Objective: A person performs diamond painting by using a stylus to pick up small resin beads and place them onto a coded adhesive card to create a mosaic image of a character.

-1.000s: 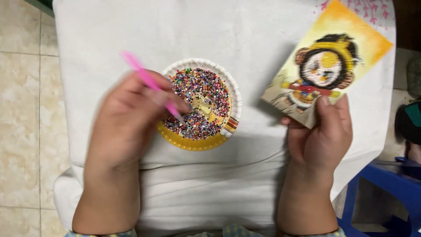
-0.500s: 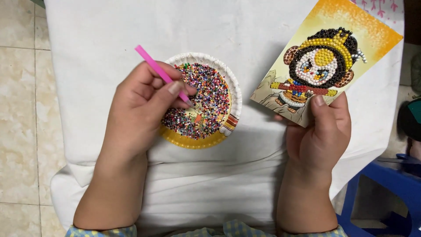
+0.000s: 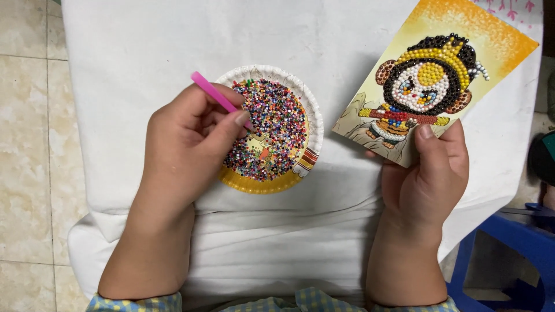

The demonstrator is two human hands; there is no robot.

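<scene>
Gripping a pink pen (image 3: 215,96), the left hand (image 3: 185,147) dips into the bead plate (image 3: 306,110); the right hand (image 3: 430,173) pinches a bead picture card (image 3: 433,81).

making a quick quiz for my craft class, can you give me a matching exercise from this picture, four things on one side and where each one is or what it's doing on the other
Things
1. pink pen
2. paper plate
3. bead picture card
4. white cloth

Places or states
A. spread under everything
B. held in the left hand, tip down among the beads
C. lying on the cloth, full of mixed coloured beads
D. held up by its lower edge in the right hand

Pairs: 1-B, 2-C, 3-D, 4-A
</scene>
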